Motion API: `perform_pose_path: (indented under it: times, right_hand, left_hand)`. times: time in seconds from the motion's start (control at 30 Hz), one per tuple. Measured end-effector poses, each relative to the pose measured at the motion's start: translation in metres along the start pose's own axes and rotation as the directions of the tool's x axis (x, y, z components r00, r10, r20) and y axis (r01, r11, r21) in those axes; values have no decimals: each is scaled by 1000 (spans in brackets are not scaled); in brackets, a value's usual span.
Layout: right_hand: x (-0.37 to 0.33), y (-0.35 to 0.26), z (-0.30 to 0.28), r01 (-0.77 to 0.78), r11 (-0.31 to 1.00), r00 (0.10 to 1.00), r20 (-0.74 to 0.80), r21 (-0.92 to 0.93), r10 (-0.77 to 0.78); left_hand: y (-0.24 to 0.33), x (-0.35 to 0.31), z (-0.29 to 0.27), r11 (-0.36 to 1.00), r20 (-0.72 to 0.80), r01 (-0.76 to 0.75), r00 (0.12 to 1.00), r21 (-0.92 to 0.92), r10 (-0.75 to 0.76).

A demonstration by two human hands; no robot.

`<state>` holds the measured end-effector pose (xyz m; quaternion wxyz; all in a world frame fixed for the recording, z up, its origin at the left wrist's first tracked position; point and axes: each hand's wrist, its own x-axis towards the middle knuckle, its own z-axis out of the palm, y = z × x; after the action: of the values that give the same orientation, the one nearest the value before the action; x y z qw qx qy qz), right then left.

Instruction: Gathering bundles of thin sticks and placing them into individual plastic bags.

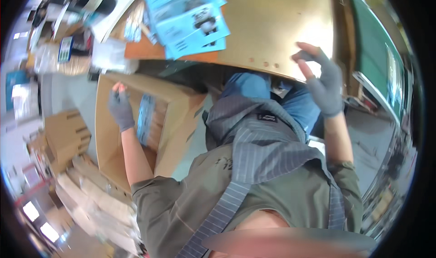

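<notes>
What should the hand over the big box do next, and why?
Probably dip the left hand a little lower into the open cardboard box toward the blue packet. The hand hovers beside it with nothing clearly gripped, while the right hand is raised, empty.

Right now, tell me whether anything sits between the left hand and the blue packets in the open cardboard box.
Nothing visible does. The left hand, in a grey glove, is over the open cardboard box, just left of the blue packets standing inside it. The right hand is raised apart, by the edge of the wooden tabletop.
</notes>
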<state>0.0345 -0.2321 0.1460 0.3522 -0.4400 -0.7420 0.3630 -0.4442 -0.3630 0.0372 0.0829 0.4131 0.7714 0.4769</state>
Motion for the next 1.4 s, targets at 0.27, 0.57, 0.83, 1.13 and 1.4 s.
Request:
perform_pose_path:
  times: [0.27, 0.57, 0.83, 1.13, 1.4]
  right_hand:
    - [-19, 132, 25, -63, 879, 978, -204, -472, -39]
    - [-93, 245, -14, -253, 702, 889, -447, -666, -103]
    - [-87, 237, -7, -261, 692, 866, -480, -673, -140]
    - [-87, 235, -8, -248, 697, 859, -485, -673, -162]
    - [-88, 240, -7, -186, 773, 887, -443, -607, -134]
  left_hand:
    - [159, 2, 283, 721, 554, -617, 498, -315, 668]
    - [188, -9, 447, 512, 617, -810, 565, 287, 548]
    - [170, 8, 460, 519, 503, -790, 610, 326, 612]
    - [165, 9, 467, 543, 493, -787, 611, 294, 619]
    - [180, 3, 458, 525, 532, -790, 606, 317, 591]
